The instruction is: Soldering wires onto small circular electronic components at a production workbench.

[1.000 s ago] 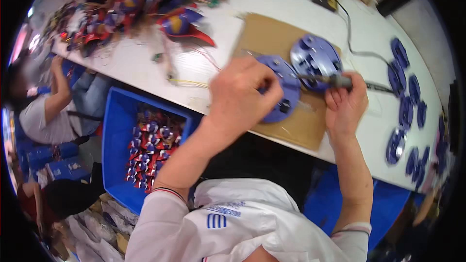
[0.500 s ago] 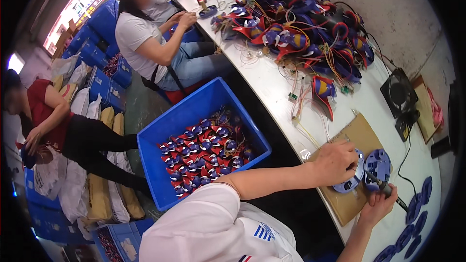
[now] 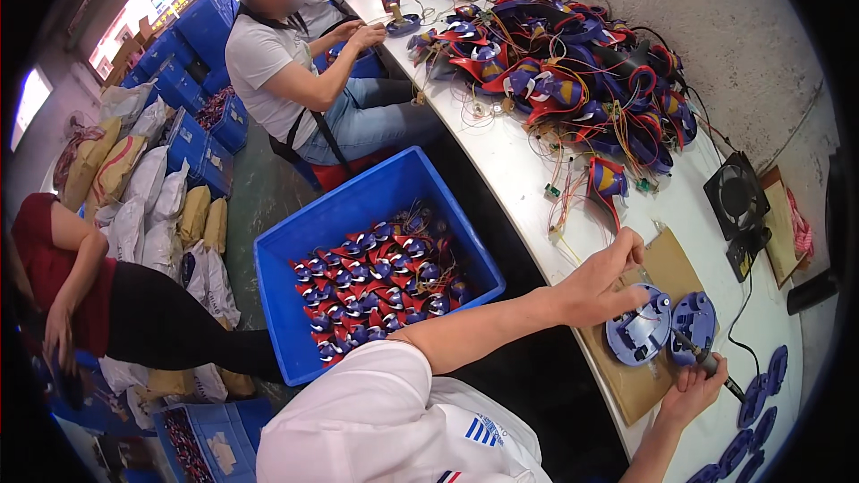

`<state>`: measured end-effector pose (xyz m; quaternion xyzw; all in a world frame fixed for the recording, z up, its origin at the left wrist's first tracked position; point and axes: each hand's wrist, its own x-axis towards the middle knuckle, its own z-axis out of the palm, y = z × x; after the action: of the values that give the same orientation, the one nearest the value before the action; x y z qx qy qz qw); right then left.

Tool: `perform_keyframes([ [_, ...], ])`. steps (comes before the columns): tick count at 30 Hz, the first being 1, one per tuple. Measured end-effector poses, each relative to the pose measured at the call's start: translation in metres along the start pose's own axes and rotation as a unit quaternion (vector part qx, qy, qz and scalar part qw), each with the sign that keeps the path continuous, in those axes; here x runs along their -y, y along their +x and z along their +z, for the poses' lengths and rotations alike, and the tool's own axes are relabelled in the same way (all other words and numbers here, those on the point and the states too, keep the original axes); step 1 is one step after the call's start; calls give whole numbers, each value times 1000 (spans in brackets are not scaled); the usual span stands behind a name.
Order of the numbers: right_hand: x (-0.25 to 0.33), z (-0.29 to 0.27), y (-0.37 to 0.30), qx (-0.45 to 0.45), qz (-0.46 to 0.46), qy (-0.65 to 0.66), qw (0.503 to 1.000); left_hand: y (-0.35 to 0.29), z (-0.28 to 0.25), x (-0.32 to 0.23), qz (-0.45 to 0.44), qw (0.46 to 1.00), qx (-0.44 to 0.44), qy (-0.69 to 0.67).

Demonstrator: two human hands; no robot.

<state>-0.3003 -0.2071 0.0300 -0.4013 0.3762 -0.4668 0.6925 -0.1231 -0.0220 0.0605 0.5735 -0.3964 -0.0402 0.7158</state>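
My right hand is closed around a soldering iron near the bench's front edge. The iron's tip points at the right half of a round blue-purple plastic housing. The left half, with its inner posts and small parts facing up, lies beside it. Both rest on a brown cardboard sheet. Over the upper left rim of the left half is my left hand, thumb and index finger apart with nothing visible between them. Whether the thumb touches the rim I cannot tell.
Wired red and purple toy parts are heaped along the white bench. A black fan stands by the wall; several blue shells lie at right. A blue bin of parts is left of my arm. Co-workers are at left.
My left hand has drawn back from over the left housing half toward the upper left, its fingers spreading. The right hand keeps the iron at the right half. The co-worker in red has shifted position.
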Motion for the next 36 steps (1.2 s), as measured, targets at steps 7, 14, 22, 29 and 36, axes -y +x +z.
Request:
perform_keyframes([
  [7, -2, 0, -3, 25, -15, -8, 1000, -12, -10, 5, -135, 987, 62, -68],
  [14, -10, 0, 2, 56, 7, 19, 998, -14, -16, 35, -264, 954, 44, -136],
  [22, 19, 17, -2, 64, 36, 35, 997, -10, -10, -3, -329, 937, 2, -119],
  [29, 19, 24, -3, 54, 6, -7, 998, -15, 4, -1, -262, 960, 86, -54],
  [36, 9, 21, -5, 44, 25, 10, 999, -19, 15, 0, -254, 960, 119, 11],
])
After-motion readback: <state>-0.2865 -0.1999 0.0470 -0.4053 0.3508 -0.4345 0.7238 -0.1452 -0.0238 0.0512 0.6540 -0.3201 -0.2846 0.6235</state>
